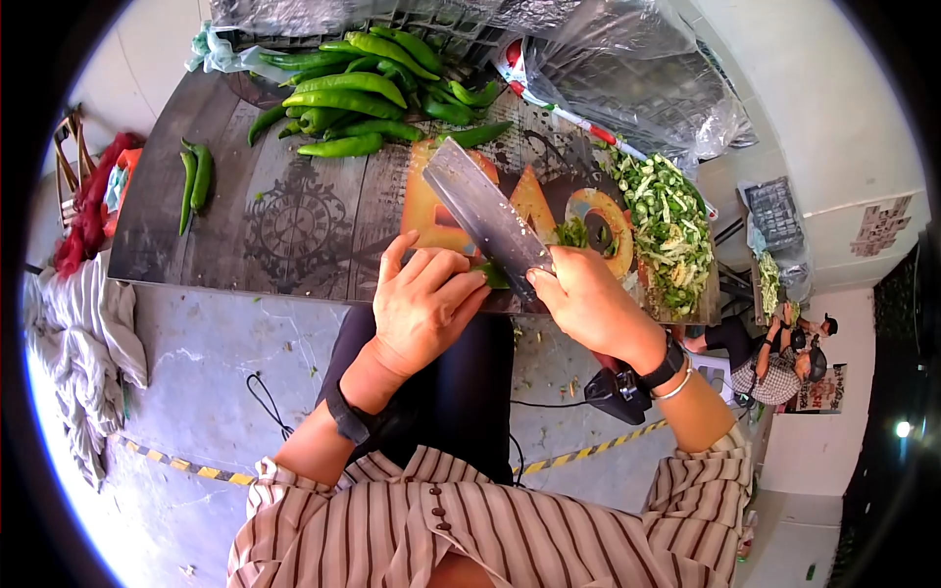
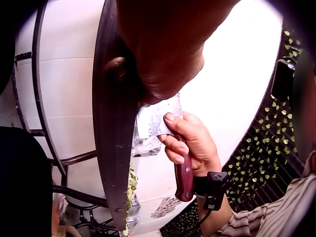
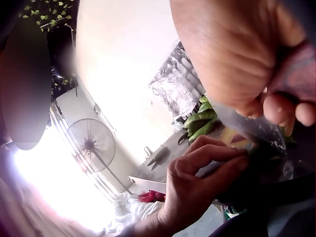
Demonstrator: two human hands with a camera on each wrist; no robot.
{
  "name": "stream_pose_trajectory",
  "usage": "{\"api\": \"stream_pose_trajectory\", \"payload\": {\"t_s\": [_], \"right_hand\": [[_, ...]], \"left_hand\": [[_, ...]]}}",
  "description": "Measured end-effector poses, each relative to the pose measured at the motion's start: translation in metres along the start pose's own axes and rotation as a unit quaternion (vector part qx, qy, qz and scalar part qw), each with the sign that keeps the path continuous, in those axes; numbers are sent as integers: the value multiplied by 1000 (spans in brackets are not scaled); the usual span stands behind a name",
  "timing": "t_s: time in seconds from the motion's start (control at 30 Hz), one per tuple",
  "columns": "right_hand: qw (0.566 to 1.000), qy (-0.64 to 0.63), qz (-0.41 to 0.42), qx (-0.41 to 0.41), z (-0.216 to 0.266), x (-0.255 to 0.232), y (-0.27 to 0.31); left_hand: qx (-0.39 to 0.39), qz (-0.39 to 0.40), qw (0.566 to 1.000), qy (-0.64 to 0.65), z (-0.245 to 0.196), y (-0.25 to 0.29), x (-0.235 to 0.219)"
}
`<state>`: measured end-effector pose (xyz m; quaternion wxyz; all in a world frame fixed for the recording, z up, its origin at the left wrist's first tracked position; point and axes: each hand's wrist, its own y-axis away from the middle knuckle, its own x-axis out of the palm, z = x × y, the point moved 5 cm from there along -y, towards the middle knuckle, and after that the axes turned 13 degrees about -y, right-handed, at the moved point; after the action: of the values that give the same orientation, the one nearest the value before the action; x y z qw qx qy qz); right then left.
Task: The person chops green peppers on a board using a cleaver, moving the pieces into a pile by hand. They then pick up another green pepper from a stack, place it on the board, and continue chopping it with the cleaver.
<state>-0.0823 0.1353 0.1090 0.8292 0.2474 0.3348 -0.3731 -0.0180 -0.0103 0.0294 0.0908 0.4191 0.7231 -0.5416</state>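
Observation:
My right hand (image 1: 600,306) grips a cleaver (image 1: 482,204) with a dark red handle, its wide blade angled to the far left and flecked with bits. In the left wrist view the right fingers curl round the handle and the thumb lies on the blade. Close beside the blade, my left hand (image 1: 423,302) holds a green pepper (image 1: 494,275) at the near table edge; most of that pepper is hidden by fingers and blade. Whole green peppers (image 1: 358,98) lie heaped at the back. Chopped pepper (image 1: 671,230) forms a pile on the right.
Two peppers (image 1: 198,181) lie apart on the left of the patterned table (image 1: 221,230). Plastic-covered crates (image 1: 627,88) stand behind it. A small cut piece (image 1: 571,233) rests right of the blade. Another person (image 1: 779,367) sits at the far right.

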Motion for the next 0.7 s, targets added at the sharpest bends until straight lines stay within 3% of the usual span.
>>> {"api": "stream_pose_trajectory", "payload": {"t_s": [0.13, 0.2, 0.47, 0.7], "right_hand": [[998, -9, 37, 45, 2, -3, -6], [991, -30, 64, 118, 0, -5, -9], [987, -42, 70, 141, -3, -3, -13], [994, -27, 48, 93, -9, 0, -12]], "left_hand": [[5, 2, 1000, -3, 0, -1, 0], [6, 6, 1000, -2, 0, -1, 0], [-1, 6, 1000, -12, 0, -1, 1], [-2, 13, 1000, -22, -1, -3, 1]]}}
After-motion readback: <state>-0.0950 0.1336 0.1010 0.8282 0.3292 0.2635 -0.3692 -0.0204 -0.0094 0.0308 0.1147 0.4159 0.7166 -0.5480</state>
